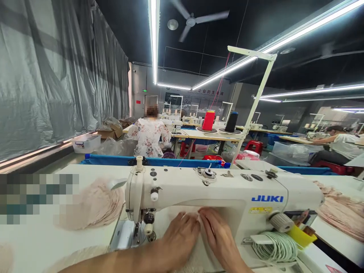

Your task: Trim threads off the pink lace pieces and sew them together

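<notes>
A white sewing machine (199, 189) with "JUKI" on its arm stands in front of me. Under that arm, to the right of the needle area, my left hand (183, 233) and my right hand (217, 235) meet at their fingertips. Both have fingers bent and pressed together on a bit of pale pink fabric (196, 261), most of which my hands cover. The presser foot (136, 232) is left of my hands, apart from them. A loose pile of pale pink fabric pieces (99, 206) lies on the table to the left.
More pink pieces (341, 212) are stacked at the right. A coil of pale green cord (274, 246) and a yellow holder (303, 235) sit by the machine's right end. Beyond stand red (209, 120) and black thread cones (231, 122); a person (149, 136) sits ahead, back turned.
</notes>
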Available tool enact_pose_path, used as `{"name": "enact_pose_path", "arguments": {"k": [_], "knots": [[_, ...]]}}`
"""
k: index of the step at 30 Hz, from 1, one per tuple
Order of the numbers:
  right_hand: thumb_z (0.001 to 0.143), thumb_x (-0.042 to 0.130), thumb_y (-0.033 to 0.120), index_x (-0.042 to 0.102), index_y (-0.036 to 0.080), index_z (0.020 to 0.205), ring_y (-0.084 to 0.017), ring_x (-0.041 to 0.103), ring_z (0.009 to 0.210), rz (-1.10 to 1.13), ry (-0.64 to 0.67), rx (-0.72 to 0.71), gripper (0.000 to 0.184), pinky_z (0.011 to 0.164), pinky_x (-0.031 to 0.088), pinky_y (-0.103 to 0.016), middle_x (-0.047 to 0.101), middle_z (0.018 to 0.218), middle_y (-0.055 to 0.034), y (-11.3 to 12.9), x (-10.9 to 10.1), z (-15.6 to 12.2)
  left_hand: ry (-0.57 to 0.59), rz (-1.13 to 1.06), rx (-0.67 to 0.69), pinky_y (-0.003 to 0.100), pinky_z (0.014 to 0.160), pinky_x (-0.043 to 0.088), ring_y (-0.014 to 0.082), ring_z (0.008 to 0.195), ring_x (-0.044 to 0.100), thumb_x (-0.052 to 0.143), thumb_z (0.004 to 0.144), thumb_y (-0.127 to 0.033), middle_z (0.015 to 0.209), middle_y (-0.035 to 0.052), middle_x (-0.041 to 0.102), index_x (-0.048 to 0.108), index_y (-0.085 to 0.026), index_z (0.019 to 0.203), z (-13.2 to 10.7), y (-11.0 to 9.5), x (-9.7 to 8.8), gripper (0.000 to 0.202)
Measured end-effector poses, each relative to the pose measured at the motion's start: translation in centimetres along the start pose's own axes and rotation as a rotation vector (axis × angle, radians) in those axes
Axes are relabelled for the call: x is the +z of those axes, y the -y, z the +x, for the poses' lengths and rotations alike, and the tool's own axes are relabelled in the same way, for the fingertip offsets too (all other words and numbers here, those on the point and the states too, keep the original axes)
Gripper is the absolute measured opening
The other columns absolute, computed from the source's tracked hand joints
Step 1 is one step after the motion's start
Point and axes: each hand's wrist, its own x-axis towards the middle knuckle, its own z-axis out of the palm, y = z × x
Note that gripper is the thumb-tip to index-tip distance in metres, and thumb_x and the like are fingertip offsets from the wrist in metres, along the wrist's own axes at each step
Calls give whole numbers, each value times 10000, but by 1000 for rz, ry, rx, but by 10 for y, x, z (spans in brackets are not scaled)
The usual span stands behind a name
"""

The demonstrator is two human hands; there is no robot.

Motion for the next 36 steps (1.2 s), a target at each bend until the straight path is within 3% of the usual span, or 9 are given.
{"name": "enact_pose_path", "arguments": {"k": [5, 9, 11, 13, 15, 21, 24, 28, 36], "knots": [[955, 405, 357, 568, 257, 968, -182, 614, 607, 30, -104, 241, 192, 535, 487, -237, 659, 745, -18, 47, -82, -11, -33, -151, -72, 567, 1078, 198, 358, 1204, 460, 570, 727, -90, 1238, 225, 553, 549, -45, 1172, 32, -10, -15, 448], [921, 419, 449, 577, 244, 814, -165, 545, 570, 129, 137, 247, 279, 541, 438, -238, 592, 643, 3, 88, -118, 0, -111, -395, -28, 420, 988, 370, 228, 1105, 537, 190, 974, -235, 1176, 152, 586, 475, -119, 1243, 10, -48, -37, 409], [911, 404, 473, 553, 234, 760, -149, 510, 522, 179, 248, 280, 319, 517, 408, -240, 546, 582, 20, 101, -116, 4, -67, -665, 31, 317, 865, 450, 169, 948, 600, -5, 991, -331, 1043, 112, 625, 469, -125, 1234, -15, -70, -48, 571], [923, 347, 488, 524, 233, 774, -129, 453, 427, 225, 298, 329, 344, 446, 366, -230, 474, 494, 55, 112, -108, 1, -22, -1080, -7, 278, 764, 463, 162, 812, 600, 265, 944, -562, 901, 74, 628, 521, -114, 1146, -44, -87, -58, 554], [927, 314, 500, 506, 236, 850, -112, 371, 329, 293, 368, 362, 335, 357, 294, -214, 398, 430, 98, 123, -101, -8, -19, -1304, -158, 244, 660, 432, 139, 676, 547, 642, 731, -575, 740, 17, 587, 588, -105, 977, -73, -94, -66, 534], [803, 611, 472, 568, 211, 780, -101, 424, 503, 526, 766, 351, 265, 485, 332, -198, 417, 537, 86, 169, -88, -42, -103, -1270, -395, 219, 633, 381, 102, 641, 498, 708, 665, -425, 662, 0, 577, 597, -109, 690, -159, -84, -77, 336], [905, 452, 508, 536, 206, 673, -128, 453, 596, 518, 695, 272, 390, 570, 358, -226, 499, 603, 33, 192, -75, -50, -98, -1286, -505, 201, 530, 342, 77, 521, 450, 705, 663, -486, 592, -21, 559, 564, -124, 700, -196, -80, -72, 391], [906, 390, 596, 462, 232, 733, -113, 356, 470, 661, 626, 418, 409, 448, 286, -216, 396, 522, 71, 214, -51, -54, -63, -1294, -491, 182, 436, 236, 52, 410, 327, 676, 723, -447, 433, -82, 433, 579, -127, 723, -232, -78, -68, 335], [910, 410, 584, 465, 231, 745, -101, 280, 434, 638, 605, 370, 394, 434, 213, -229, 295, 476, 99, 218, -19, -61, 9, -1329, -484, 155, 361, 238, 43, 402, 302, 637, 652, -248, 462, -85, 407, 731, -111, 902, -265, -61, -74, 300]]}}
